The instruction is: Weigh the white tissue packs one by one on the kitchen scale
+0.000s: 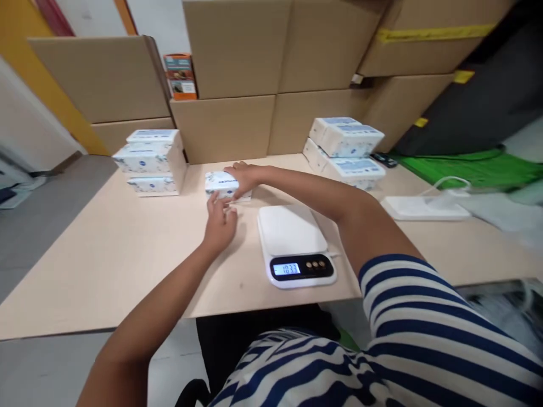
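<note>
A small white box with blue print (pixel 220 182) lies on the beige table (pixel 127 254), left of a white digital scale (pixel 296 243). My right hand (pixel 246 176) reaches across and rests over the box's right end, fingers curled on it. My left hand (pixel 219 219) touches the box's near side with bent fingers. The scale's platform is bare and its display is lit.
A stack of similar white boxes (pixel 150 161) stands at the back left, another stack (pixel 345 150) at the back right. Large cardboard cartons (pixel 229 127) line the table's far edge. A white flat device with a cable (pixel 424 208) lies on the right.
</note>
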`<state>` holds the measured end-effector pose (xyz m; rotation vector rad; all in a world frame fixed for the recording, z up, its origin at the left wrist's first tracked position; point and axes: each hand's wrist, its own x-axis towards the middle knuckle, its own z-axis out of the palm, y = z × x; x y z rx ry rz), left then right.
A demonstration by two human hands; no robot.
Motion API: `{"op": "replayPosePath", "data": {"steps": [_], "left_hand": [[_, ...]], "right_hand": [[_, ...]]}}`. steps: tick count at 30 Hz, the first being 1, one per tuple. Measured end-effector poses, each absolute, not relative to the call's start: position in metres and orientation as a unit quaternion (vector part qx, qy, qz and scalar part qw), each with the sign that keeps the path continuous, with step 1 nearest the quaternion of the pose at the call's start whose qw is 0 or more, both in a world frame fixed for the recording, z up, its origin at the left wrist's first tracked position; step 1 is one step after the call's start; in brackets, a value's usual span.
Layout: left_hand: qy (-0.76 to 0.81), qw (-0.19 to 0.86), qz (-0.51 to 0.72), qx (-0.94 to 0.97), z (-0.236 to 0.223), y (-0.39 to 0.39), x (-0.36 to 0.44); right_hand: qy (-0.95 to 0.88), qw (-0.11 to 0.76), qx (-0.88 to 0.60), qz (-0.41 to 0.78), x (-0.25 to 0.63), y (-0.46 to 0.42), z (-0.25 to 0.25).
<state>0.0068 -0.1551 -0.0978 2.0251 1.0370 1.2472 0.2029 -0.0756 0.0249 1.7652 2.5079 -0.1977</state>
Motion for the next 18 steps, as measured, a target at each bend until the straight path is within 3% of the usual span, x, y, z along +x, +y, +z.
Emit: {"op": "replayPosePath", "data": {"steps": [3, 9, 13, 18], "left_hand": [[0.388, 0.276, 0.475, 0.740, -0.096, -0.153, 0.009], [0.396, 0.296, 0.454, 0.741, -0.090, -0.158, 0.009], [0.393, 0.305, 0.442, 0.746, -0.089, -0.157, 0.009], [0.404, 0.298, 0.438, 0.746, -0.088, -0.156, 0.010]], "right_hand": [[0.818, 0.011, 0.575, -0.032, 0.223, -0.090, 0.038], [0.809, -0.132, 0.572, 0.034, 0.303, -0.166, 0.083], [0.837, -0.092, 0.539, -0.012, 0.338, -0.239, 0.082], [0.842, -0.061, 0.535, -0.013, 0.334, -0.282, 0.045]]}}
